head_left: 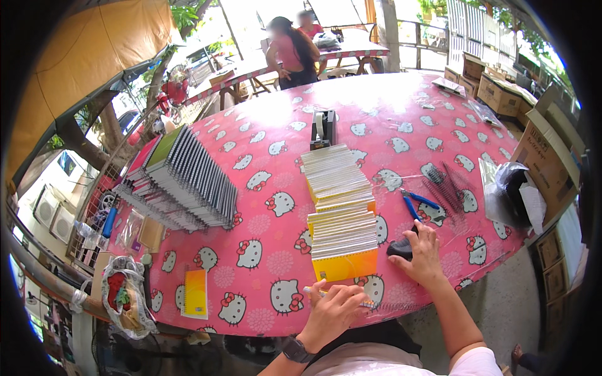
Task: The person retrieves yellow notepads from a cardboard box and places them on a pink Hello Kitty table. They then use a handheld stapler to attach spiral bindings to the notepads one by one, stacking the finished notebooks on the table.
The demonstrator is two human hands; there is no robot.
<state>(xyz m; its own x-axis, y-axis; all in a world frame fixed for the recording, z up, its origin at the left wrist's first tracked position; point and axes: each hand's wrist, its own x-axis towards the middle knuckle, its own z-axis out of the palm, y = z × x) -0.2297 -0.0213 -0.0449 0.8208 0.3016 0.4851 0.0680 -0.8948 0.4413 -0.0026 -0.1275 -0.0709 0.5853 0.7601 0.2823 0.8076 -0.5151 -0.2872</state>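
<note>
Near the front edge of the worktop (401, 119), a long table under a pink plastic cover printed with white cartoon cats, both hands are at work. Left hand (332, 310), a dark watch on its wrist, lies flat-fingered over a thin spiral-bound booklet (370, 302) at the very front edge; its grip is loose, fingers resting on the booklet rather than pinching, thumb hidden. Right hand (423, 250) sits just right of that, fingers curled down onto a small black object (399, 249); whether the grip is fully pressed together around it cannot be told. Between and beyond the hands runs a long row of yellow-covered booklets stacked on edge (338, 207), reaching toward the worktop centre. Blue-handled pliers (417, 203) lie just past the right hand, with loose black wire binding coils (448, 182) beside them. Black tape dispenser (323, 125) stands at the far end of the row. Toward the left edge, a leaning row of larger spiral notebooks (182, 178); a single yellow notebook (195, 292) lies near the front-left corner.
</note>
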